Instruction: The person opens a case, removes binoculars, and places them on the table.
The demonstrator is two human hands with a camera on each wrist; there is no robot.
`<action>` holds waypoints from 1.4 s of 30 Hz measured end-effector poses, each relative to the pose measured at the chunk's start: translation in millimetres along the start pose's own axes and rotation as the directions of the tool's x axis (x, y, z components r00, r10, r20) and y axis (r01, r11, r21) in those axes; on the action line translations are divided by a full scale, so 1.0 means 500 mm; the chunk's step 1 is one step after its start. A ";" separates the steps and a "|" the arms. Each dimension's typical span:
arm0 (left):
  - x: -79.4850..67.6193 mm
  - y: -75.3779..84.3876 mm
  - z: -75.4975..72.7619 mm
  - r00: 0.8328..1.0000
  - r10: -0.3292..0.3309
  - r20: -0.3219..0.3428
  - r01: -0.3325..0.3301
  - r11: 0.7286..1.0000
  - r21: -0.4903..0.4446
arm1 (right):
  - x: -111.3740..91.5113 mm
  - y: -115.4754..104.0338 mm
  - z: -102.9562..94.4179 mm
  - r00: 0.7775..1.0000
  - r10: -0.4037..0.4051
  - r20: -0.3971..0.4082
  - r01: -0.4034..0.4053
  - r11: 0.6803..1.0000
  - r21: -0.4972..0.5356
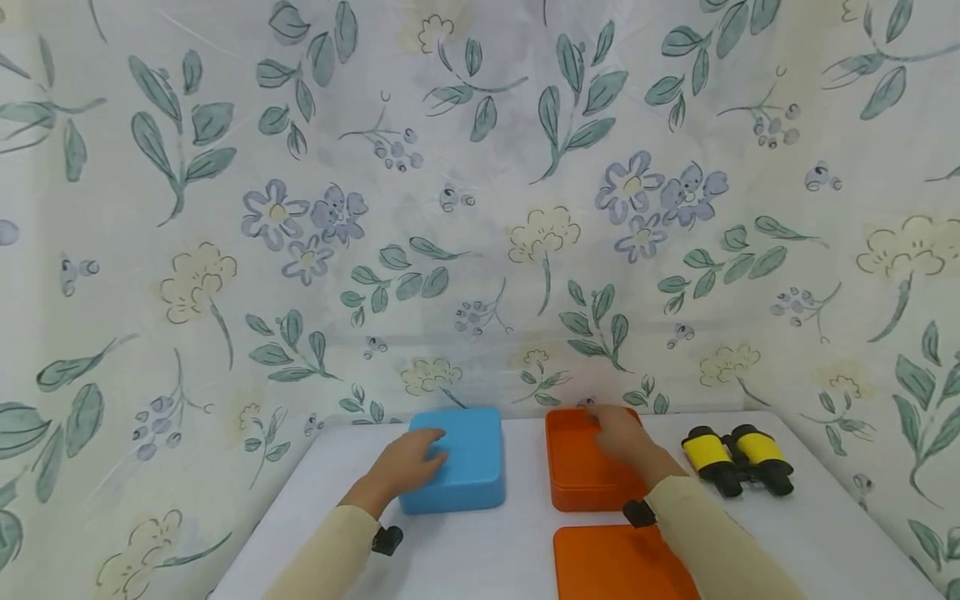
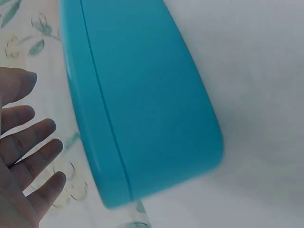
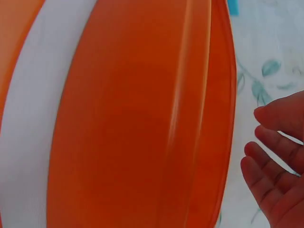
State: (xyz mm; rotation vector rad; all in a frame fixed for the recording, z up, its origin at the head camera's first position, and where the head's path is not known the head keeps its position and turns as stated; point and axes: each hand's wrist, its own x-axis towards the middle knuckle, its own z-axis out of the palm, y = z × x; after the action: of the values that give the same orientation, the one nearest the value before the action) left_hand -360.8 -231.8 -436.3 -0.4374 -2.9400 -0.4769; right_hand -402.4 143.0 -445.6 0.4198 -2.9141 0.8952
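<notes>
A closed blue box [image 1: 474, 454] with its lid on stands near the back of the white table. My left hand [image 1: 408, 462] hovers by its left side, and in the left wrist view the spread fingers [image 2: 35, 135] are apart from the blue box [image 2: 152, 104]. To the right, an orange box [image 1: 588, 500] stands without a lid. Over its right back part is my right hand [image 1: 624, 435], holding nothing; the right wrist view shows loosely bent fingers [image 3: 266, 173] beyond the rim of the orange box [image 3: 118, 118].
An orange lid [image 1: 611, 562] lies flat in front of the orange box. Yellow and black binoculars [image 1: 761, 448] rest on the table [image 1: 480, 558] at the right. Behind and beside the table hangs a floral cloth [image 1: 480, 292].
</notes>
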 end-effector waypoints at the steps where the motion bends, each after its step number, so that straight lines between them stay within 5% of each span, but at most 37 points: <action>1: -0.002 -0.011 0.000 1.000 -0.018 -0.008 0.018 1.000 0.000 | 0.002 -0.010 0.008 1.000 -0.010 -0.004 0.010 1.000 0.004; 6: -0.009 -0.055 -0.003 0.983 -0.156 -0.092 0.156 0.988 -0.006 | 0.010 -0.065 0.045 1.000 -0.018 -0.002 0.018 0.996 0.091; 11: -0.012 -0.079 -0.005 0.935 -0.318 -0.158 0.317 0.948 -0.034 | 0.026 -0.111 0.083 0.998 -0.060 0.019 0.056 0.981 0.187; 16: -0.005 -0.091 -0.004 0.894 -0.427 -0.138 0.398 0.897 -0.195 | 0.041 -0.148 0.115 0.999 -0.023 0.045 0.007 0.944 0.329; 19: 0.001 -0.097 -0.004 0.866 -0.488 -0.107 0.435 0.842 -0.319 | 0.050 -0.168 0.132 0.997 0.014 0.071 -0.044 0.892 0.450; 24: 0.011 -0.101 -0.004 0.822 -0.569 -0.005 0.483 0.702 -0.523 | 0.067 -0.193 0.159 0.987 0.045 0.154 -0.137 0.738 0.661; 30: 0.030 -0.094 0.001 0.770 -0.628 0.108 0.545 0.560 -0.624 | 0.072 -0.203 0.176 0.959 0.175 0.223 -0.284 0.597 0.750; 38: 0.038 -0.091 -0.029 0.706 -0.659 0.259 0.639 0.437 -0.633 | 0.073 -0.204 0.186 0.927 0.242 0.287 -0.371 0.474 0.799; 42: 0.035 -0.087 -0.049 0.688 -0.652 0.319 0.672 0.406 -0.620 | 0.065 -0.207 0.174 0.925 0.239 0.294 -0.377 0.493 0.784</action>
State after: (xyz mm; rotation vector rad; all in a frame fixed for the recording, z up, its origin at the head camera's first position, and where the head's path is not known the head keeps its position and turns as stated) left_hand -388.8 -274.5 -422.6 0.7798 -2.6923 -1.7260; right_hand -403.4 4.5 -457.2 -0.0536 -2.4685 2.4213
